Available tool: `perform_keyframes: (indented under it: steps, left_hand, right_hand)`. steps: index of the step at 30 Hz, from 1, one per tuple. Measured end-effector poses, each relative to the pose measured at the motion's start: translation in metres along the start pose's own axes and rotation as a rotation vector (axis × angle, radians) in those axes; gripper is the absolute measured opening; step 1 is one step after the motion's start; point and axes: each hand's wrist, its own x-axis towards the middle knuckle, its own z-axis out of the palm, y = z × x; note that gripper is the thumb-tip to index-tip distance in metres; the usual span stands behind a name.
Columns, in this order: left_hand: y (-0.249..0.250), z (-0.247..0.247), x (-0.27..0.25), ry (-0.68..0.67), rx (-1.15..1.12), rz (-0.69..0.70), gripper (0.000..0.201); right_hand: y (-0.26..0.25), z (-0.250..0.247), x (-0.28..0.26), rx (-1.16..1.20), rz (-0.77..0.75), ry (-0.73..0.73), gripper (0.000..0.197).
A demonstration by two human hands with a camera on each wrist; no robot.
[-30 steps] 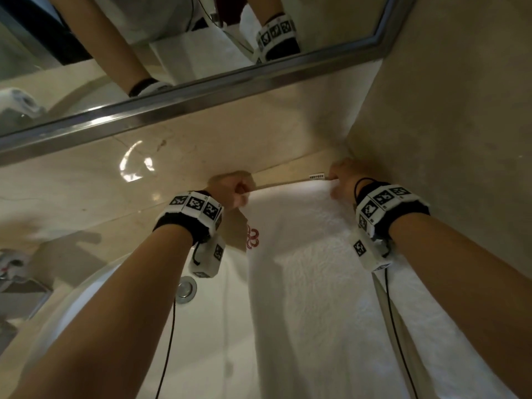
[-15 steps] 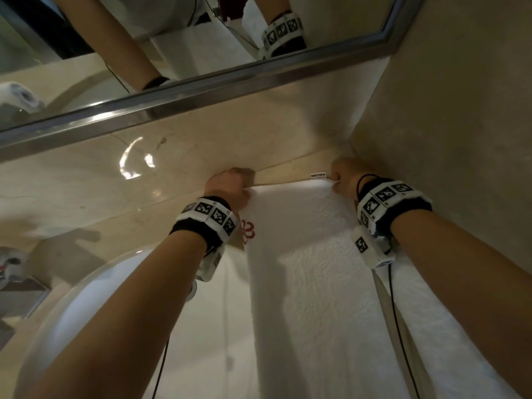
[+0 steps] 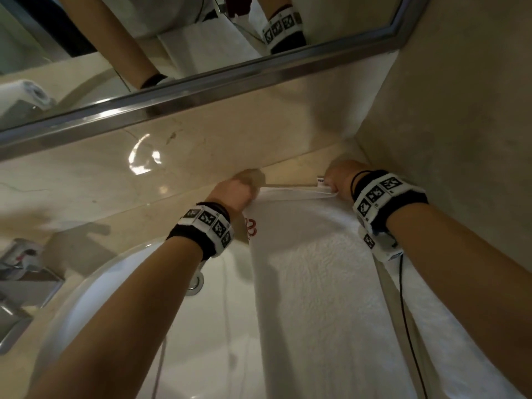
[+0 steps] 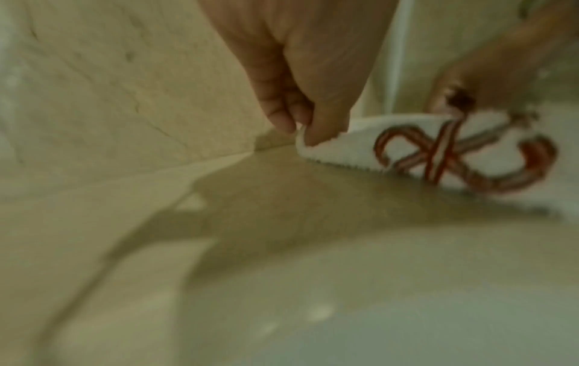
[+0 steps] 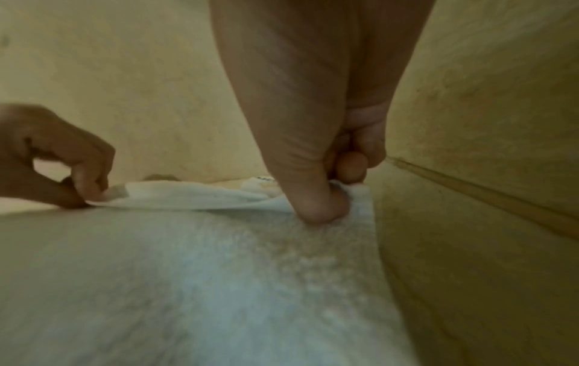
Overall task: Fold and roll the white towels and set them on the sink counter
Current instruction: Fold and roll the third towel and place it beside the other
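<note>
I see the white towel (image 3: 311, 283) stretched along the sink counter (image 3: 149, 214), its far edge at the back wall. My left hand (image 3: 234, 192) pinches the far-left corner between thumb and fingertip, beside the red emblem (image 3: 250, 227); my right hand (image 3: 338, 178) pinches the far-right corner.

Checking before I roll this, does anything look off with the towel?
The towel lies partly over the sink rather than flat on the counter. Both far corners are pinched, by the left hand and right hand. Nothing looks damaged or spilled.
</note>
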Motion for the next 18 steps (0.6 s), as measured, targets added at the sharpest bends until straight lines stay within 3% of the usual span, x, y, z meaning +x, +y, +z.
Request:
perform_keyframes:
  steps: [6, 9, 12, 18]
  left_hand:
    - [0.003, 0.005, -0.018, -0.09, 0.065, 0.07, 0.031]
    - [0.0, 0.001, -0.024, -0.05, 0.067, 0.095, 0.035]
    - [0.001, -0.006, -0.027, -0.02, -0.088, 0.039, 0.04]
    - [0.0, -0.002, -0.008, 0.026, -0.224, -0.178, 0.025]
  right_hand:
    - [-0.009, 0.004, -0.006, -0.174, -0.033, -0.024, 0.037]
    - [-0.009, 0.003, -0.01, -0.194, -0.037, -0.037, 0.041]
    - [-0.01, 0.002, -0.01, -0.189, -0.022, -0.019, 0.039]
    - [-0.019, 0.003, -0.012, -0.215, -0.019, 0.019, 0.027]
